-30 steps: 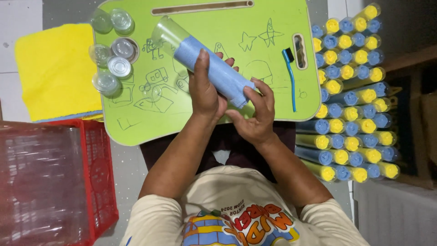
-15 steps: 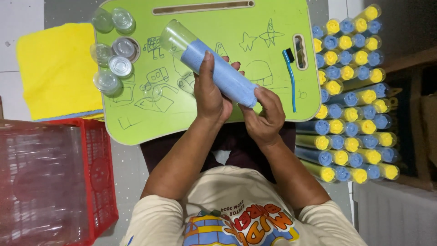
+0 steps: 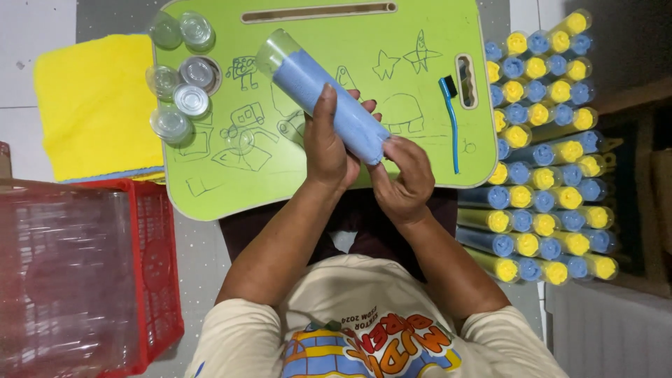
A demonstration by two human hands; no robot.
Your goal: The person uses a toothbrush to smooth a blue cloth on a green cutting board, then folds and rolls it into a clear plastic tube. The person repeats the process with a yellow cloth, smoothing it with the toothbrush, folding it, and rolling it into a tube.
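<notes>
While the left hand (image 3: 327, 150) grips the blue-filled tube (image 3: 323, 94), right-hand fingers (image 3: 400, 155) pinch its end.

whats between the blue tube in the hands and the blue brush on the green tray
Nothing: in the head view only bare green tray with line drawings separates the tube from the brush.

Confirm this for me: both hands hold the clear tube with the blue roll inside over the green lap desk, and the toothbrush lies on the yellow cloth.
Not quite. In the head view the blue toothbrush lies on the green lap desk, near its handle slot, not on the yellow cloth. The left hand and right hand do hold the clear tube over the desk.
</notes>
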